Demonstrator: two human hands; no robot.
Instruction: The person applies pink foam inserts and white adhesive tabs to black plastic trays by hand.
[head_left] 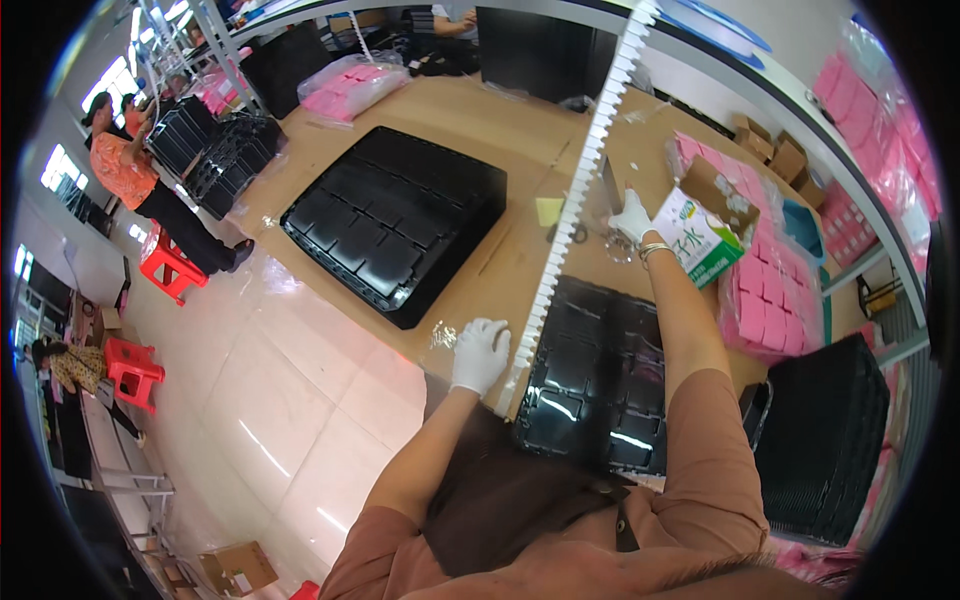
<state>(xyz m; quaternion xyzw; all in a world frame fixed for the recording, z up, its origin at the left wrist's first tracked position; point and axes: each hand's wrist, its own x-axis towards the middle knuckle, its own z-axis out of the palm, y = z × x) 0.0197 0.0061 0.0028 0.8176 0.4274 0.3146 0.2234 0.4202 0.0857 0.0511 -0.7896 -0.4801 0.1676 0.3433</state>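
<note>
My left hand (pixel 481 356), in a white glove, lies at the table's near edge with its fingers loosely bent and slightly apart, nothing visible in it. It is just left of a long white toothed strip (pixel 575 205) that runs across the table. My right hand (pixel 632 219), also gloved, stretches to the far right side, one finger extended. A clear round object (pixel 618 246), perhaps a tape roll, sits beneath or beside it. A green-and-white carton (pixel 698 238) stands right of that hand. Below my right forearm lies a black moulded plastic tray (pixel 590 375).
Left of the strip lies a stack of black trays (pixel 395 215). Bagged pink pieces (pixel 770 290) sit at right, above another black tray stack (pixel 825 440). A yellow paper (pixel 549 211) and scissors (pixel 572 233) lie by the strip. A person (pixel 135 175) stands far left near red stools (pixel 172 262).
</note>
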